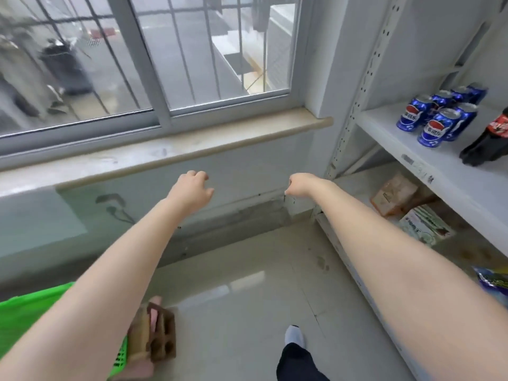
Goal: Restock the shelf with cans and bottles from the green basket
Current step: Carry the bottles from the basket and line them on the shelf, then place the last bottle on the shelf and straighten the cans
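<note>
Both my arms stretch forward over the floor toward the wall under the window. My left hand (193, 191) is loosely curled and holds nothing. My right hand (301, 184) is also curled with nothing in it. The green basket (30, 312) sits at the lower left, mostly hidden by my left forearm. On the white shelf (428, 158) at the right stand several blue cans (437, 116) in a cluster. A dark cola bottle (489, 141) stands to their right at the frame edge.
A brown hollow brick (154, 336) lies by the basket. The lower shelf holds a tan package (395, 192), a pale packet (424, 225) and a blue bag (493, 280). A window sill (170, 158) runs across. My foot (295, 336) stands on the tiled floor.
</note>
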